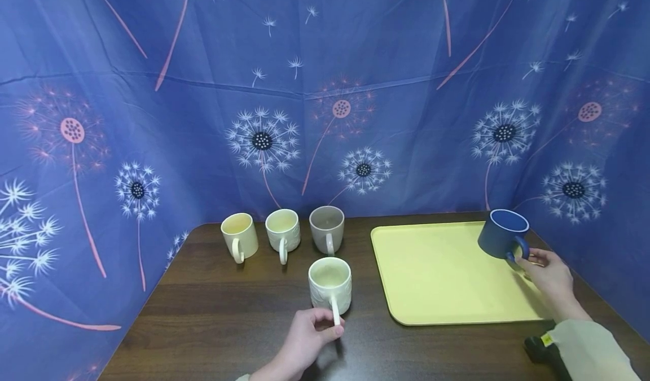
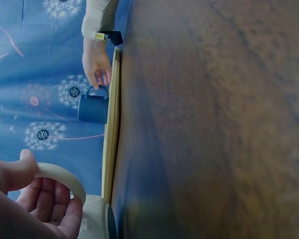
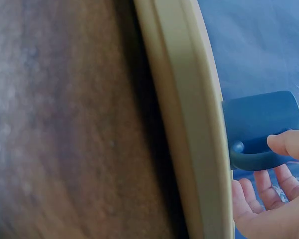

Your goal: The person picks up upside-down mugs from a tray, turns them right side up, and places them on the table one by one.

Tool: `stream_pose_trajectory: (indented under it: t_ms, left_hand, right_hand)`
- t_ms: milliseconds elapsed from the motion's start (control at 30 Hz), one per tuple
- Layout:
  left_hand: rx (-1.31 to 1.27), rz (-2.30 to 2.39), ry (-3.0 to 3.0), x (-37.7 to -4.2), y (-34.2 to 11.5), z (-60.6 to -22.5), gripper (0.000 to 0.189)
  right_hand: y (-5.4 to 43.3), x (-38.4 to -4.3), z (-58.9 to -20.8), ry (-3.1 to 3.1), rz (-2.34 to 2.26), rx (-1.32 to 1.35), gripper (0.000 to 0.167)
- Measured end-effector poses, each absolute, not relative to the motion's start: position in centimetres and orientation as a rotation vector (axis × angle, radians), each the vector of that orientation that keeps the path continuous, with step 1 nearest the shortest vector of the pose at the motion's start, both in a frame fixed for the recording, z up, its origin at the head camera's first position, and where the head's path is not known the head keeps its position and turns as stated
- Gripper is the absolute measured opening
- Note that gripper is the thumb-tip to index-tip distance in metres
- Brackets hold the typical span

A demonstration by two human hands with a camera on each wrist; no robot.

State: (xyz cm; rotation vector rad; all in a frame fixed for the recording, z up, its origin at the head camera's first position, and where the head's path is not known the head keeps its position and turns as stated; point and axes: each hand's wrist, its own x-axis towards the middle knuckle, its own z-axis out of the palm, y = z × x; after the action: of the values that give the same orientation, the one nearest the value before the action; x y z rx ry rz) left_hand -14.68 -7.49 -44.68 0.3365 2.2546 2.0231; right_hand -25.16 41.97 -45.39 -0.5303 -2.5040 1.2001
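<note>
My left hand (image 1: 310,336) pinches the handle of a white mug (image 1: 330,282) with a raised pattern, at the front middle of the table. In the left wrist view, thumb and fingers are around that handle; whether the mug's base touches the table is hard to tell. On the right, a dark blue mug (image 1: 503,235) stands upright on the far right part of a yellow tray (image 1: 447,279). My right hand (image 1: 550,279) holds its handle, thumb on one side and fingers on the other, as the right wrist view (image 3: 274,194) also shows.
Behind the white mug, a cream mug (image 1: 240,237), another white mug (image 1: 282,231) and a grey-brown mug (image 1: 326,228) stand in a row on the dark wooden table (image 1: 213,319). A blue dandelion-print cloth (image 1: 203,132) hangs behind and at both sides.
</note>
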Motion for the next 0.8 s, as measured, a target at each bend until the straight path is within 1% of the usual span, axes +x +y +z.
stream_pose_trajectory:
  t_ms: [167,267,400,800]
  left_hand:
    - [0.371,1.975,2.278,-14.8,-7.5,-45.1,0.013]
    - [0.387,1.949,2.299,-14.8,-7.5,-45.3,0.011]
    - [0.427,1.906,2.327,-14.9,-7.6,-45.4,0.01]
    - [0.529,1.786,2.358,-15.0,-8.0,-45.9,0.008]
  right_hand:
    - [42.0,-25.3,-45.4,-2.512,1.135,-0.53,0.056]
    - [42.0,-25.4,-45.5,-2.493,1.17,-0.532,0.054]
    - [42.0,-25.4,-45.7,-2.475,1.201,-0.547,0.054]
    - [41.9,-25.0,-45.8,-2.496,1.096,-0.599,0.052]
